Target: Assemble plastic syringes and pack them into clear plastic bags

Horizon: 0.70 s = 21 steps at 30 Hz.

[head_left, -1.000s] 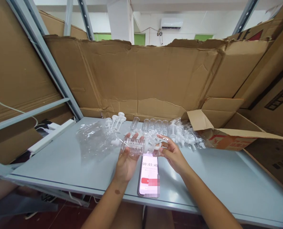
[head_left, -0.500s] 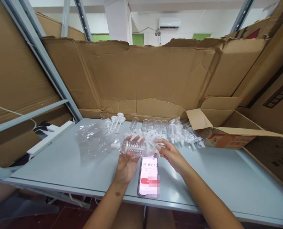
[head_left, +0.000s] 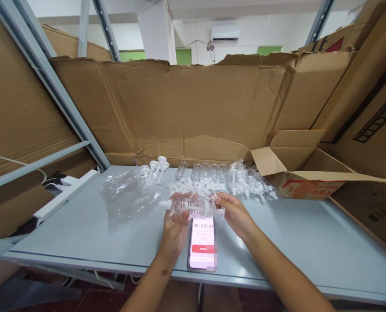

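A clear plastic syringe with dark graduation marks and white ends lies nearly level over the table, its narrow white tip to the left. Clear film seems to surround it. My left hand is closed around the barrel from below, thumb on the near side. At the right end, my right hand pinches the film or the syringe's end; exactly which I cannot tell. Just below, a phone with a running timer lies on the table. Behind my hands spreads a pile of small white plastic parts.
Clear barrels stand at the back. White plungers and a clear plastic bag lie left. Bagged syringes are heaped beside an open cardboard box. A power strip runs along the left edge of the table.
The syringe has shifted slightly right and turned a little in my hands. My right fingers have closed nearer its right end. The view has moved slightly.
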Each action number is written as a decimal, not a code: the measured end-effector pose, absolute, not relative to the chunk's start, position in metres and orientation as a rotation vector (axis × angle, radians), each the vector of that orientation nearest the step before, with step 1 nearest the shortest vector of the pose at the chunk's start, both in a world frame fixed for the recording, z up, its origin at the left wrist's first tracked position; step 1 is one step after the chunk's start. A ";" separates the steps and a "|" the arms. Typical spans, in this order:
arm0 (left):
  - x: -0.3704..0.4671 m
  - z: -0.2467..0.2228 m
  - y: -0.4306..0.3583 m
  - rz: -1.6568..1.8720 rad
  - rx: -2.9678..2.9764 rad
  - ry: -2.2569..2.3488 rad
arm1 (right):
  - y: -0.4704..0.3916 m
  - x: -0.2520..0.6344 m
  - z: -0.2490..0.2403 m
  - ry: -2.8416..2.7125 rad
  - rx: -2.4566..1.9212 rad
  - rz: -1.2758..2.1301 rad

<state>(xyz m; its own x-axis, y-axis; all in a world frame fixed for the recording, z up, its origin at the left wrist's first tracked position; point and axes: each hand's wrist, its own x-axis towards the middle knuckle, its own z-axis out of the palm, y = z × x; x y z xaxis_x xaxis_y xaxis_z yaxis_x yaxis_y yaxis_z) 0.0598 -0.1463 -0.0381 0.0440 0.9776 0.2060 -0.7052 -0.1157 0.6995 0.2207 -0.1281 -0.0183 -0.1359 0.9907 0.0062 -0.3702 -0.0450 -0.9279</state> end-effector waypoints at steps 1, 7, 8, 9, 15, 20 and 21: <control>0.062 -0.038 -0.147 1.514 0.800 0.473 | -0.129 0.221 -0.018 -1.026 -0.863 1.468; 0.064 -0.039 -0.146 1.534 0.711 0.515 | -0.131 0.222 -0.013 -1.017 -0.818 1.463; 0.063 -0.039 -0.144 1.547 0.698 0.517 | -0.132 0.223 -0.012 -1.005 -0.797 1.459; 0.062 -0.039 -0.143 1.556 0.690 0.514 | -0.131 0.224 -0.012 -0.998 -0.777 1.458; 0.051 -0.037 -0.135 1.601 0.626 0.451 | -0.131 0.225 -0.010 -1.012 -0.724 1.480; 0.036 -0.031 -0.127 1.658 0.528 0.444 | -0.129 0.227 -0.009 -1.100 -0.835 1.337; 0.033 -0.030 -0.127 1.666 0.523 0.443 | -0.128 0.228 -0.010 -1.136 -0.860 1.297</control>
